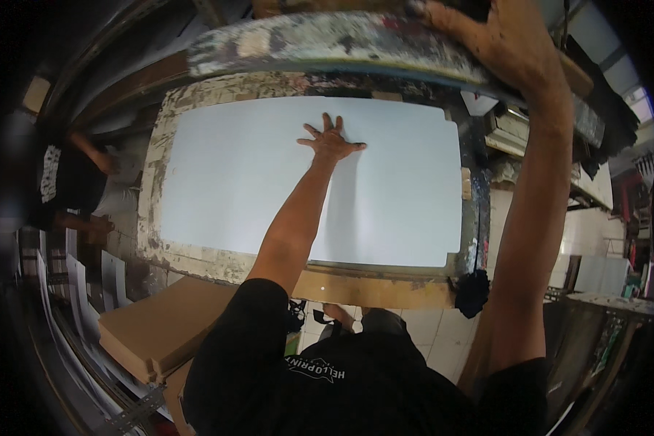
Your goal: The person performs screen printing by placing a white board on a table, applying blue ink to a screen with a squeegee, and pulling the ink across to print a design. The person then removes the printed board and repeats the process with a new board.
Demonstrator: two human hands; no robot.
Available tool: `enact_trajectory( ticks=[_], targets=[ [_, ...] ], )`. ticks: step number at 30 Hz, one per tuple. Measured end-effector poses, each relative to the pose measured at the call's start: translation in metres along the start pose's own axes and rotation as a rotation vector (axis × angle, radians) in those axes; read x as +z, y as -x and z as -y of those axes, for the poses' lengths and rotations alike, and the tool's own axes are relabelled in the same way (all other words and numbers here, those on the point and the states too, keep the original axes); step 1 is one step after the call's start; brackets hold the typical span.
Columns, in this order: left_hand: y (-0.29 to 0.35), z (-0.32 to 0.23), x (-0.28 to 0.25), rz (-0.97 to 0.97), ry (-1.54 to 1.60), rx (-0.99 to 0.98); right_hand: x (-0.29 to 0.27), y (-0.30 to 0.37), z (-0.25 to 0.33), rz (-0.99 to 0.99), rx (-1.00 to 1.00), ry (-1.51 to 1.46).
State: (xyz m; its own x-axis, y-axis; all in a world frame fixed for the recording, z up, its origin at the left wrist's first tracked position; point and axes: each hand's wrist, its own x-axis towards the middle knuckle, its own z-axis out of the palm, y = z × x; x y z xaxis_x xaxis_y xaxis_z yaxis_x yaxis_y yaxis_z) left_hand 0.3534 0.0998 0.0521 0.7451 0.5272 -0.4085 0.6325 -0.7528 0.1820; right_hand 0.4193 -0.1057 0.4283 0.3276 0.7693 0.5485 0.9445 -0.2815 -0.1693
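Note:
A large pale white sheet (232, 174) with notched right-hand corners lies flat on a paint-stained printing table (152, 174). My left hand (332, 143) rests on the sheet's upper middle, palm down and fingers spread. Above the far side of the table, a thick frame (305, 43) smeared with dried paint is tilted up. My right hand (505, 43) is on the right part of this frame, its thumb stretched along the edge. The picture's top edge cuts off the other fingers of that hand, which appears to hold the frame.
A stack of brown cardboard (163, 323) stands near left, beside a rack of upright sheets (76, 291). Another person (76, 178) is at the far left. A dark cloth (472, 292) hangs at the table's near right corner. Shelving (512, 131) stands to the right.

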Motion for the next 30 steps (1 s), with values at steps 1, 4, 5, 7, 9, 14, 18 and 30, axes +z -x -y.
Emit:
enact_trajectory(
  ticks=[1, 4, 5, 7, 9, 14, 18, 30],
  targets=[
    [-0.003, 0.007, -0.004, 0.041, 0.022, 0.007, -0.004, 0.002, 0.014, 0.075, 0.133, -0.075],
    [-0.016, 0.026, -0.023, 0.122, 0.117, 0.035, -0.003, 0.011, 0.034, 0.051, 0.139, -0.007],
    [-0.015, 0.03, -0.025, -0.031, 0.259, 0.055, 0.001, 0.022, 0.033, 0.008, 0.092, 0.068],
    [-0.007, 0.049, -0.026, -0.329, 0.546, 0.089, 0.009, 0.031, 0.028, -0.064, 0.004, 0.113],
    [0.001, 0.094, -0.018, -0.7, 0.998, 0.218, 0.013, 0.039, 0.041, -0.076, -0.018, 0.152],
    [0.182, 0.089, -0.039, -1.003, 1.697, 0.766, 0.037, 0.105, 0.06, -0.081, 0.0, 0.037],
    [0.291, 0.081, -0.03, -0.686, 1.742, 0.372, 0.069, 0.175, 0.096, -0.066, 0.006, 0.021],
    [0.285, 0.167, 0.163, -0.787, 0.682, 0.202, 0.229, 0.31, 0.087, 0.575, 0.28, -0.082]
  ],
)
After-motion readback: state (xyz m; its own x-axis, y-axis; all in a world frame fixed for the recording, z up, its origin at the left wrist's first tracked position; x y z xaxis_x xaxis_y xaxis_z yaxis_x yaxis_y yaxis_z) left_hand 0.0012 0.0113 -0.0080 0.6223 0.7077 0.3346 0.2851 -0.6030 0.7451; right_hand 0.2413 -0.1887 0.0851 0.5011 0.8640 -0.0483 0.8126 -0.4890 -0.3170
